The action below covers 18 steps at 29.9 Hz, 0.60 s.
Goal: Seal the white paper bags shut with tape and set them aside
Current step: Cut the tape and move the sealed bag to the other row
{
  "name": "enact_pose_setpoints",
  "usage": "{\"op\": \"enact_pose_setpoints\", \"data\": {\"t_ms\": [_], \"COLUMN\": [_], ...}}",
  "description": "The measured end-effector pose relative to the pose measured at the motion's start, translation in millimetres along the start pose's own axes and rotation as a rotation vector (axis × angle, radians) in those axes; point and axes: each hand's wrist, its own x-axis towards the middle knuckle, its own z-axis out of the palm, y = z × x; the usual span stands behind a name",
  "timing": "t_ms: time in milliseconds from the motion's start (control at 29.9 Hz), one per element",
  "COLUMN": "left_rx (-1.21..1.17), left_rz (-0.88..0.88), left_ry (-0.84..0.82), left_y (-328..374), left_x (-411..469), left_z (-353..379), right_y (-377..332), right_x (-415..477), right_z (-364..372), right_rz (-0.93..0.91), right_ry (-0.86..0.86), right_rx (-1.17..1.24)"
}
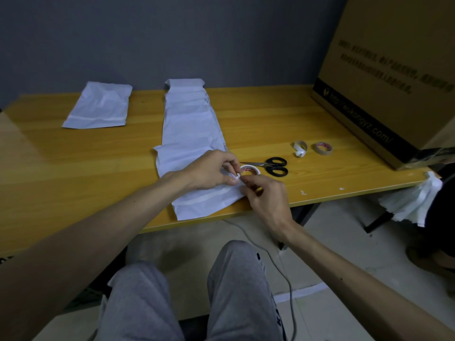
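**Now both hands meet at the right end of the tape**

Near the centre of the frame, the left hand and the right hand come together at the right edge of the nearest bag. The left thumb and forefinger pinch a small white piece. The right fingertips close narrowly on the same piece from the other side. I cannot tell whether this piece is the loose end of the tape or a peeling backing.

This bag lies flat on the table at its front edge, and it is the lowest of a row of bags that overlap and run toward the top of the frame. A tape strip already crosses the bag. Its long axis goes from lower left up to the right, and it ends just where the fingers are. So the whole strip lies to the left of the grip, under the left wrist, and I judge that any pull or pressing must follow that line leftward. The left hand is the nearer one for this.

The tape roll sits just above the fingers, and the scissors lie just beside it on the right. A single bag lies well apart in the upper left, it seems already set aside.
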Motion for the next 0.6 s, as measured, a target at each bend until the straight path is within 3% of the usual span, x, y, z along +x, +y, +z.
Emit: {"op": "enact_pose_setpoints", "data": {"t_ms": [267,601], "left_rx": [0.08,0.062], "left_rz": [0.073,0.085], "left_ry": [0.138,0.133], "left_y": [4.8,4.7], "left_x": [-1.7,-3.9], "left_z": [0.7,3.5], "right_y": [-5.7,-3.1], "right_x": [4.1,8.1], "right_z": [0.1,6.2], "right_rz": [0.046,0.155], "right_ry": [0.02,-0.006], "right_rx": [0.053,0.12]}}
